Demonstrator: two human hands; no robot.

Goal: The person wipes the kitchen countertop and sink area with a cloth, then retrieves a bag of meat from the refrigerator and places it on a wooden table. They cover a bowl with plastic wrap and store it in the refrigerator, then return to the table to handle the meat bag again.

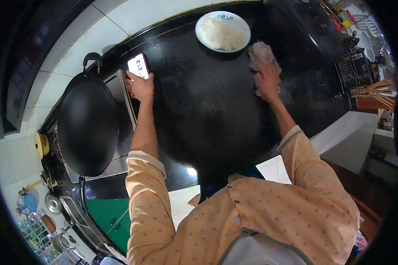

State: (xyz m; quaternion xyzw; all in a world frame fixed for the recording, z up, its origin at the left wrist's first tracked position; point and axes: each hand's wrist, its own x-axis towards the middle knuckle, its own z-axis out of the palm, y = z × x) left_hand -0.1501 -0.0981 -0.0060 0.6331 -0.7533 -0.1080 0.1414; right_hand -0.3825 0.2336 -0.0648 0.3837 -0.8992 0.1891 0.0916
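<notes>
A smartphone [138, 66] with a lit screen is held in my left hand [142, 84], close to the edge of the gas stove. My right hand [268, 81] presses on a crumpled, light brownish cloth [260, 54] on the black countertop [205, 96]; the hand looks slightly blurred. Just left of the cloth and a little farther back stands a white bowl [223, 31] with a bluish pattern at its rim, holding a pale, grainy or powdery food. The cloth and the bowl appear close together; whether they touch I cannot tell.
A large black wok [88, 129] sits on the stove [121, 96] at the left, its handle pointing towards me. White wall tiles [117, 20] run along the back. At the far right are a dark rack [355, 69] with utensils and a bundle of wooden sticks [373, 90].
</notes>
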